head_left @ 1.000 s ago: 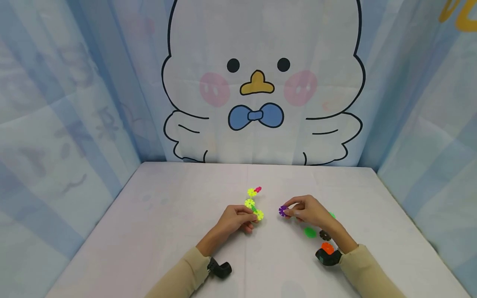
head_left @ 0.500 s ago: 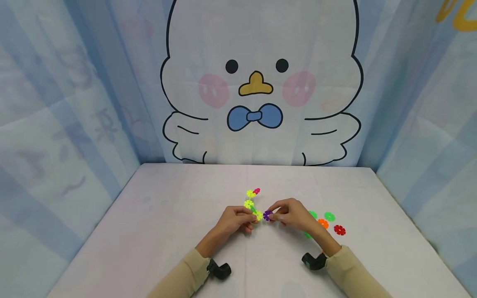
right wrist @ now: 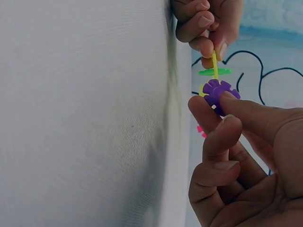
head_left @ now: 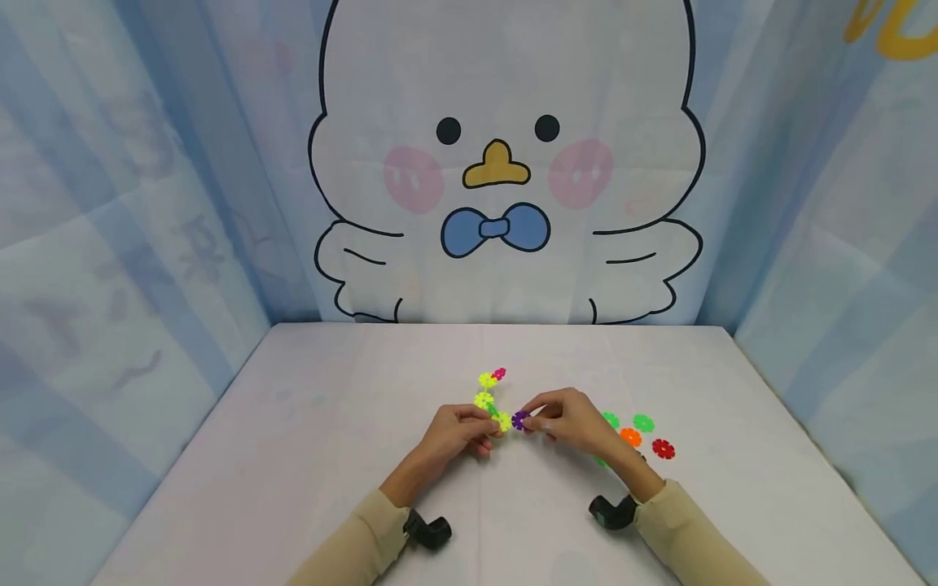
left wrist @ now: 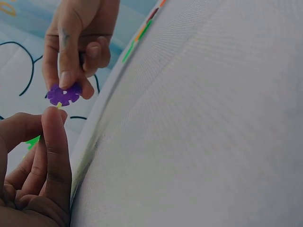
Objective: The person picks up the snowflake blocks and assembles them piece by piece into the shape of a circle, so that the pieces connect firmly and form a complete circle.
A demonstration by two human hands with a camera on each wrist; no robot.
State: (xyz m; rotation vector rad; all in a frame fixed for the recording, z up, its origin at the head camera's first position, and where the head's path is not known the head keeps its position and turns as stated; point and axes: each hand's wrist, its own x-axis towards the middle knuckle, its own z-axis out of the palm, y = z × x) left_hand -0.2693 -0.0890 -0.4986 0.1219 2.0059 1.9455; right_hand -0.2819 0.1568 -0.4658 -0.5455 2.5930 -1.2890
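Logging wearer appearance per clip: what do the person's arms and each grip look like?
Both arms wear plain beige sleeves: left sleeve, right sleeve. Near each cuff sits a bent black device, left device and right device; no cables show. The left grip and right grip are bare hands, with no gloves or rings visible.
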